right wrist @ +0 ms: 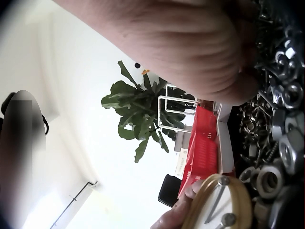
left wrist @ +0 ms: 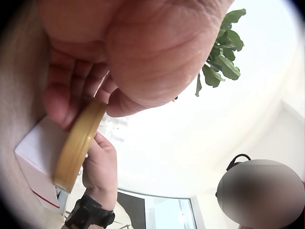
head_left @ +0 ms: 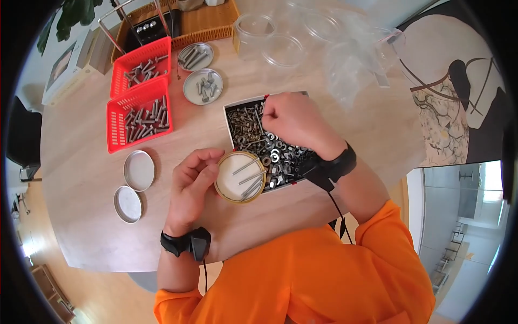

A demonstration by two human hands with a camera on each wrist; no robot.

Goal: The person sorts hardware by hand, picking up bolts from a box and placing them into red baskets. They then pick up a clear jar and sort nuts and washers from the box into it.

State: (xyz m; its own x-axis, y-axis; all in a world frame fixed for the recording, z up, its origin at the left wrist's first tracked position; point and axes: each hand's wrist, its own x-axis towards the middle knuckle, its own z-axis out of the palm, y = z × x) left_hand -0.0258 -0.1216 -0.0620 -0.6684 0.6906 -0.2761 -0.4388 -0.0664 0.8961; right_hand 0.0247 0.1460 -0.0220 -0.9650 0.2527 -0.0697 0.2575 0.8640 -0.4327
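Between thumb and fingers, my left hand (head_left: 191, 183) pinches the edge of a round, shallow lid (head_left: 226, 183) with a gold rim and pale inside. Several long bolts (head_left: 249, 177) lie in the lid, which overlaps the near left corner of a white-edged box (head_left: 243, 101) in the head view. Loose screws (head_left: 244, 125) fill the left part of that box, with nuts and washers (head_left: 276, 155) toward the right and front. My right hand (head_left: 299, 121) reaches over the box's far side, fingers curled down among the hardware. Its fingertips are hidden, and I cannot tell whether they hold anything.
Two red baskets (head_left: 111, 127) of bolts stand at the left. Beside them are two round tins (head_left: 187, 93) holding bolts, and nearer lie two bare tin lids (head_left: 139, 170). Clear plastic tubs (head_left: 283, 51) and a plastic bag (head_left: 350, 59) sit at the back. A wicker tray (head_left: 205, 33) is behind.
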